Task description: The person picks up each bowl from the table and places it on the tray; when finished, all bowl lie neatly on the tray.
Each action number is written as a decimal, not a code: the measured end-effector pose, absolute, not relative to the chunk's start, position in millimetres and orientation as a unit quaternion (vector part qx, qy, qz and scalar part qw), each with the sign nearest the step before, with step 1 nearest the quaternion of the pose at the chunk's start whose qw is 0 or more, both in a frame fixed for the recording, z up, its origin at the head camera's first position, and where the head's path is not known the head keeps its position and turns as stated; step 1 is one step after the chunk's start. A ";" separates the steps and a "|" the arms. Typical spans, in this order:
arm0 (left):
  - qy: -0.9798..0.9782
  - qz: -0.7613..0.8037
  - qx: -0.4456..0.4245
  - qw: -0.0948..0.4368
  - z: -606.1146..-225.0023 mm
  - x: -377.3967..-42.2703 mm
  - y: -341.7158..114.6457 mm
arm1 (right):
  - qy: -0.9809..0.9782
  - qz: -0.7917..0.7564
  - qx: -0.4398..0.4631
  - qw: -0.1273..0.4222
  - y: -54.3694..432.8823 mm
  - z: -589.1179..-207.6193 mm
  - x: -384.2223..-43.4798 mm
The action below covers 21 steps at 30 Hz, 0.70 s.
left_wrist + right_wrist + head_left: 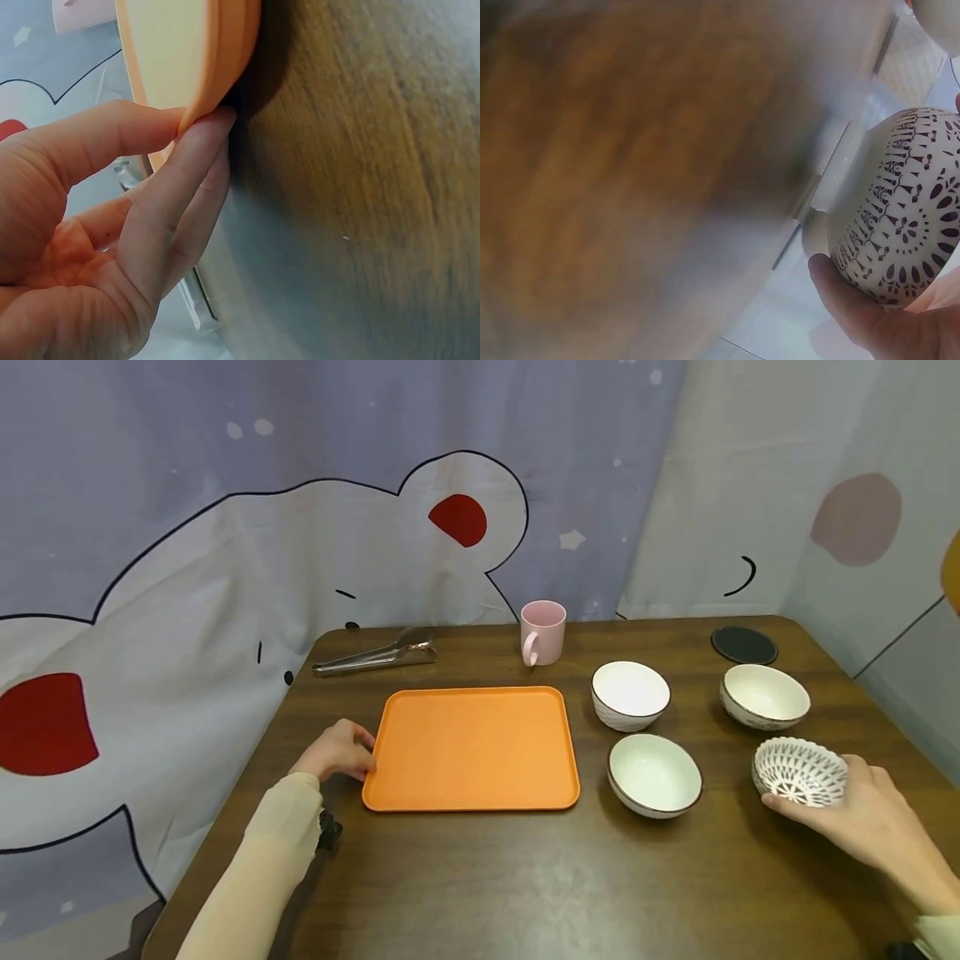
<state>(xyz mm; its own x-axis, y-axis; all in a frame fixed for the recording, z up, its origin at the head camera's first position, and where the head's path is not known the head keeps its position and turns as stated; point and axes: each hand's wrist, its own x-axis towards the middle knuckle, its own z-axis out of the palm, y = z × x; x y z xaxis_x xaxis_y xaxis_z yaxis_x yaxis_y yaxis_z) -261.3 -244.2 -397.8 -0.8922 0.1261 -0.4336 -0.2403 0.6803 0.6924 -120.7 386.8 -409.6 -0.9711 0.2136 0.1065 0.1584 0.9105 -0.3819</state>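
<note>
My left hand [342, 752] is at the left edge of a flat orange tray [472, 748]. In the left wrist view the thumb and fingers pinch the tray's rim [217, 60], with fingertips under it. At the far right of the table, my right hand [873, 814] grips a small white bowl [799, 772] with a dark pattern, thumb on its near side. The right wrist view shows dark petal-like motifs on this patterned bowl [907, 217]. Whether its base touches the table cannot be told.
Between tray and right hand stand a white textured bowl [630, 693] and a pale brown-rimmed bowl [655, 777]. Another bowl [765, 696] and a black round disc [744, 645] are at back right. Metal tongs [375, 657] and a pink mug [543, 632] lie behind the tray.
</note>
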 end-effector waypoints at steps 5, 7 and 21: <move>0.890 0.400 -0.037 0.218 -399.9 -260.0 -245.3 | -0.973 0.191 -0.088 0.099 382.9 -403.4 -122.2; 0.893 0.397 -0.036 0.210 -400.8 -259.9 -245.1 | -0.971 0.192 -0.084 0.111 380.3 -399.0 -123.7; 0.899 0.393 -0.023 0.192 -403.5 -255.3 -247.2 | -0.967 0.205 -0.062 0.140 359.6 -375.8 -138.1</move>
<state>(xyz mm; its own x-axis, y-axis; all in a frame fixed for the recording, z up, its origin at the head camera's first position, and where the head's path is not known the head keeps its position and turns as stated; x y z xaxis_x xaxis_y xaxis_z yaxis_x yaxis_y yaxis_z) -255.3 -247.2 -403.5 -0.9252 0.1102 -0.3631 -0.1919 0.6896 0.6983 -138.1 359.6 -375.8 -0.9535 0.1762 0.2446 0.0620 0.9086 -0.4129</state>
